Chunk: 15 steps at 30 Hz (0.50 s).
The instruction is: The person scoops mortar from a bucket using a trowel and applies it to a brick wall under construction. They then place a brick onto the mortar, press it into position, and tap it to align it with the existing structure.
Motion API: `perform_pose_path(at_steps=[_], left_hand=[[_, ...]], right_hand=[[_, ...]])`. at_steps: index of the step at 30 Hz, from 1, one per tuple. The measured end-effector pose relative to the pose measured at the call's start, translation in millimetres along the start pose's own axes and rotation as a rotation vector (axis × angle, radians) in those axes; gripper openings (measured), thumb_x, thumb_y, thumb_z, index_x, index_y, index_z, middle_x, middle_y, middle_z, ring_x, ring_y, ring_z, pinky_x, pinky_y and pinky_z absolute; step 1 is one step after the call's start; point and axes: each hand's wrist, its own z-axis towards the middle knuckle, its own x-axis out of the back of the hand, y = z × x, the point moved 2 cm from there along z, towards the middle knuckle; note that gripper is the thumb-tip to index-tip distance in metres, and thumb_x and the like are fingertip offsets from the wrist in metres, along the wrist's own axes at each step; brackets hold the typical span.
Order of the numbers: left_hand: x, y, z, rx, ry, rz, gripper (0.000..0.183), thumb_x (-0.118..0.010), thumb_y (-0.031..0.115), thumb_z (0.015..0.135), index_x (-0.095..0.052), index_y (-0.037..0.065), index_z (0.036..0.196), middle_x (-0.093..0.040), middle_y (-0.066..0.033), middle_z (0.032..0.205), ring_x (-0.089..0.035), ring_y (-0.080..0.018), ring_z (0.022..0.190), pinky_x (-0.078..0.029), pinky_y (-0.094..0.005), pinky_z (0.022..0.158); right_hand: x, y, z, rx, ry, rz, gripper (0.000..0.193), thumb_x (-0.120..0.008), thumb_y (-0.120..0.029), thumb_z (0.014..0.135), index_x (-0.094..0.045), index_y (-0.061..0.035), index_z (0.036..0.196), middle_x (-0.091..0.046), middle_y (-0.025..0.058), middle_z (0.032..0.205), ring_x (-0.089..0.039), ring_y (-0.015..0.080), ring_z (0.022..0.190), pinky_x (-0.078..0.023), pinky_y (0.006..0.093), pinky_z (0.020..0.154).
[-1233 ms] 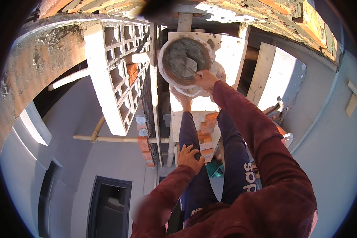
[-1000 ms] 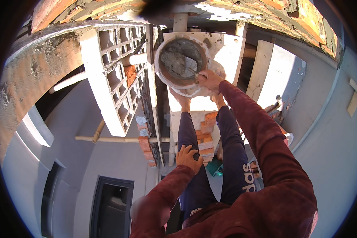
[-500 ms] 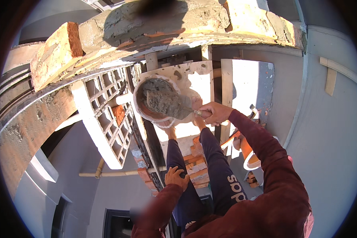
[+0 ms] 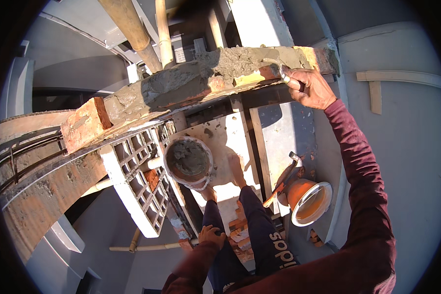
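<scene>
My right hand [image 4: 314, 89] grips the handle of a trowel [image 4: 290, 81], its blade at the grey mortar [image 4: 225, 63] near the right end of the wall top. The mortar partly hides the blade. An orange-red brick [image 4: 85, 125] sits at the left end of this mortar bed. My left hand [image 4: 212, 235] rests on my left thigh, fingers loosely spread over the trouser cloth, holding nothing. Below the wall, by my bare feet, stands a round bucket [image 4: 201, 184] with wet mortar [image 4: 188, 157] in it, apart from both hands.
I stand on a pale board [image 4: 225, 132] splashed with mortar. An orange bucket [image 4: 301, 193] with a white rim lies to the right, near a hammer-like tool [image 4: 283, 182]. White lattice blocks [image 4: 132, 191] stand left. Bamboo poles [image 4: 164, 34] rise behind the wall.
My right hand has moved up and right from the mortar bucket to the wall top with the trowel. The mortar load on the blade no longer shows. The view has shifted upward.
</scene>
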Motion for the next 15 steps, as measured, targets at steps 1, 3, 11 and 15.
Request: perform_pose_path(at_steps=[1, 3, 11, 15], left_hand=[[-0.7, 0.6, 1.4, -0.008, 0.0, 0.002, 0.046, -0.066, 0.044, 0.078, -0.073, 0.015, 0.113, -0.053, -0.0114, 0.14, -0.042, -0.0292, 0.136, -0.028, -0.0396, 0.117], [-1.5, -1.9, 1.2, -0.004, 0.005, 0.0, 0.046, -0.066, 0.044, 0.077, -0.073, 0.015, 0.112, -0.053, -0.0114, 0.14, -0.043, -0.029, 0.135, -0.029, -0.0399, 0.116], [8.4, 7.4, -2.7, -0.017, -0.016, -0.027, 0.046, -0.067, 0.043, 0.077, -0.073, 0.014, 0.112, -0.054, -0.0117, 0.139, -0.044, -0.0297, 0.134, -0.031, -0.0399, 0.115], [10.4, 9.6, -2.0, -0.038, -0.003, -0.046, 0.044, -0.067, 0.042, 0.078, -0.073, 0.014, 0.111, -0.054, -0.0116, 0.139, -0.044, -0.0298, 0.135, -0.031, -0.0394, 0.115]], right_hand=[[-13.6, 12.1, -1.8, 0.116, 0.139, -0.141, 0.041, -0.062, -0.002, 0.073, -0.066, -0.0042, 0.113, -0.062, 0.0112, 0.08, -0.061, 0.0236, 0.067, -0.052, 0.0342, 0.068], [-34.5, 14.3, -6.5, 0.057, 0.193, -0.337, 0.047, -0.067, -0.003, 0.074, -0.064, -0.0098, 0.12, -0.064, 0.0111, 0.087, -0.064, 0.0331, 0.07, -0.054, 0.0384, 0.067], [-13.8, -43.5, -11.9, 0.09, 0.268, -0.478, 0.044, -0.07, -0.012, 0.082, -0.062, -0.0107, 0.125, -0.063, 0.0102, 0.089, -0.064, 0.0306, 0.071, -0.052, 0.0386, 0.064], [1.9, -73.0, -32.7, -0.124, 0.175, -0.113, 0.046, -0.068, -0.015, 0.085, -0.057, 0.0024, 0.127, -0.06, 0.0153, 0.081, -0.058, 0.0259, 0.062, -0.049, 0.0378, 0.063]])
